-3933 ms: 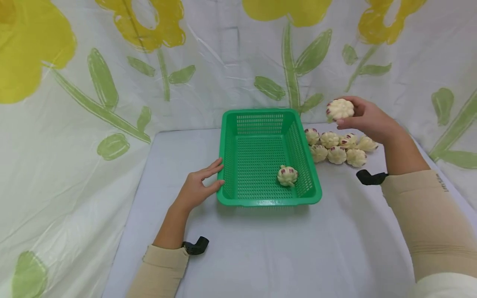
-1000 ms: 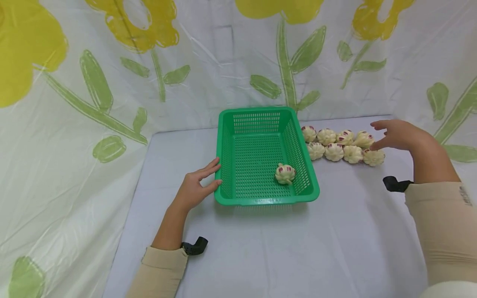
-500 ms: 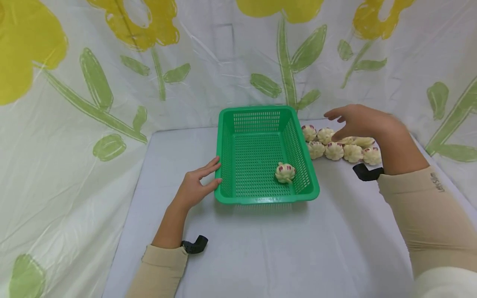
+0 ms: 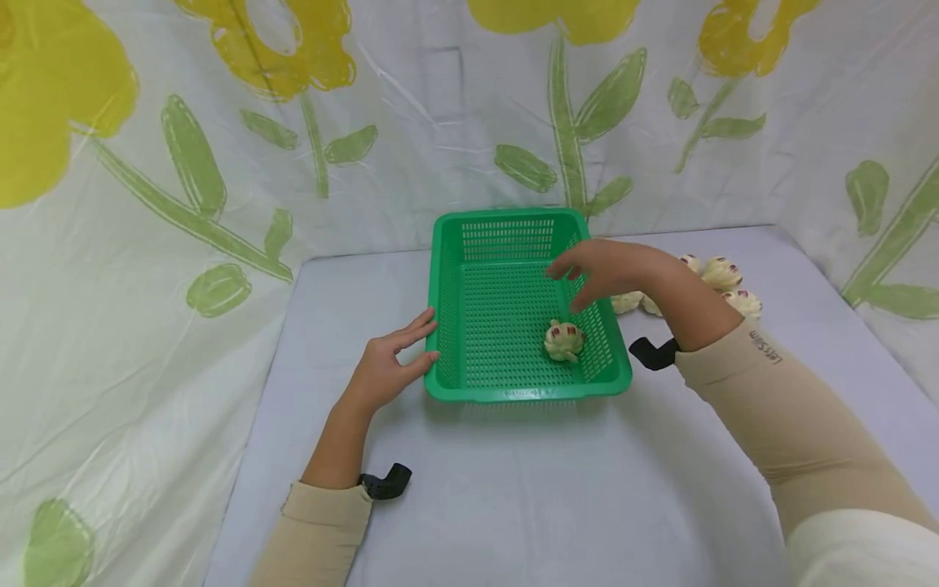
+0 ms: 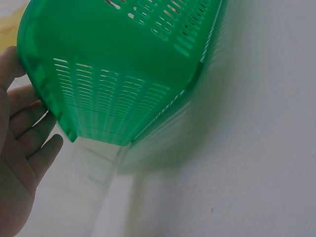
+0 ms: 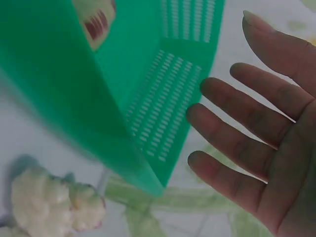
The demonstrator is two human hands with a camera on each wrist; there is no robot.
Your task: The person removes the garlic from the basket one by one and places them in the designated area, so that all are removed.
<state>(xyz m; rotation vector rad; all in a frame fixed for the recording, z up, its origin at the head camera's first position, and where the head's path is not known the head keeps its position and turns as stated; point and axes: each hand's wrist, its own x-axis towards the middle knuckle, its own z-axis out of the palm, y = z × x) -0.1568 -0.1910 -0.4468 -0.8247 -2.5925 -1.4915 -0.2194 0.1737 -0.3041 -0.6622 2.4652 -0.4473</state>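
Observation:
A green plastic basket (image 4: 528, 396) with slotted walls stands on the table. One garlic bulb (image 4: 563, 342), cream with purple streaks, lies inside near its front right corner. My left hand (image 4: 385, 375) touches the basket's left rim with fingers and thumb spread and nearly straight. Over the basket's right rim is my right hand (image 4: 616, 267), its fingers extended and apart; the right wrist view shows its palm bare. Several more garlic bulbs (image 4: 722, 273) lie right of the basket, partly hidden by the right hand and forearm.
A white cloth covers the table (image 4: 513, 489). Behind and to the left hangs a pale curtain (image 4: 411, 163) with painted yellow flowers and green leaves. Black wrist cameras sit on both wrists, the right one (image 4: 654, 354) close to the basket's right side.
Earlier the right hand held a garlic bulb, which now lies in the group on the table. Since then, the empty right hand has swung left to the basket. The left hand stays on the rim.

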